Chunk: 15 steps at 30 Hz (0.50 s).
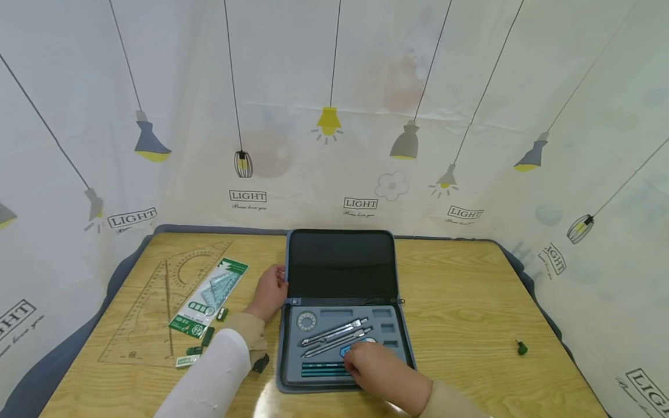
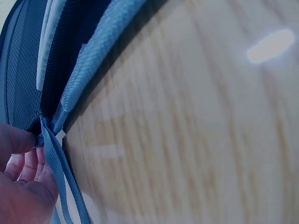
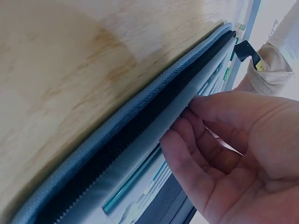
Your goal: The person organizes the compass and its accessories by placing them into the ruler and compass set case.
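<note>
Seating slim dark-teal pencils [image 1: 324, 370] seems the step.
They reach left from the narrow right grip [image 1: 383, 371], its hold unclear; the left grip [image 1: 268, 293] pinches the blue-grey zippered fabric case [image 1: 342, 264]; next calls for gentle fingertip pressure.

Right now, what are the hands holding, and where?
The left hand pinches the open case by its left edge, near the fold. The right hand is at the pencils; whether it grips one is hidden.
</note>
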Each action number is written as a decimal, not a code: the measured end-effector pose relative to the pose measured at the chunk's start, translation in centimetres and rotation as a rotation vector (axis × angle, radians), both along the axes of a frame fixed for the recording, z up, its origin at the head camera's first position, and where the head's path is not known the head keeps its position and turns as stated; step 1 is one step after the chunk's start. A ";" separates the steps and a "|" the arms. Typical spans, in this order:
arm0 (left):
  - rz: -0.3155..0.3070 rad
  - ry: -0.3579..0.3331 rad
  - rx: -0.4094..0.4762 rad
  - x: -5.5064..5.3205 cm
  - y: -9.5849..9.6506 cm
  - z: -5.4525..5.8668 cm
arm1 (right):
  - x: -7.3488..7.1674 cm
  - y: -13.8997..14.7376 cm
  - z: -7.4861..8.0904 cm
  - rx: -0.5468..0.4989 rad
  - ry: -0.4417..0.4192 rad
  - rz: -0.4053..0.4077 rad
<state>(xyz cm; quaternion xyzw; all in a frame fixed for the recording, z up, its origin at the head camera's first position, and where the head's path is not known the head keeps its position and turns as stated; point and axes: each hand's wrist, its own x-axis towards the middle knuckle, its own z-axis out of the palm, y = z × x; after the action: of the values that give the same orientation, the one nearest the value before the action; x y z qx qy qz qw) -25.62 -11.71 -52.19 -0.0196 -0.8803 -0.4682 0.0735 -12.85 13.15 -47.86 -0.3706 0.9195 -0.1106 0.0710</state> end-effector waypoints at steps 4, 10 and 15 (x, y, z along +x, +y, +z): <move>-0.004 -0.005 -0.005 0.0 0.0 0.0 | 0.0 0.1 0.0 -0.012 -0.002 0.000; -0.010 -0.010 -0.005 -0.1 0.0 -0.2 | -0.1 0.5 -0.1 -0.039 -0.028 0.012; -0.011 0.003 0.000 -0.2 -0.1 -0.3 | -0.1 1.0 0.2 -0.066 -0.097 0.034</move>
<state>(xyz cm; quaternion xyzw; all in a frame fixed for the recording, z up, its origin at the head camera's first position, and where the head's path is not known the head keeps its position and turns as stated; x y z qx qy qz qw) -25.86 -11.78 -52.53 -0.0251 -0.8800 -0.4688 0.0721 -12.95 14.14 -47.65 -0.3825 0.9043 -0.1575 0.1053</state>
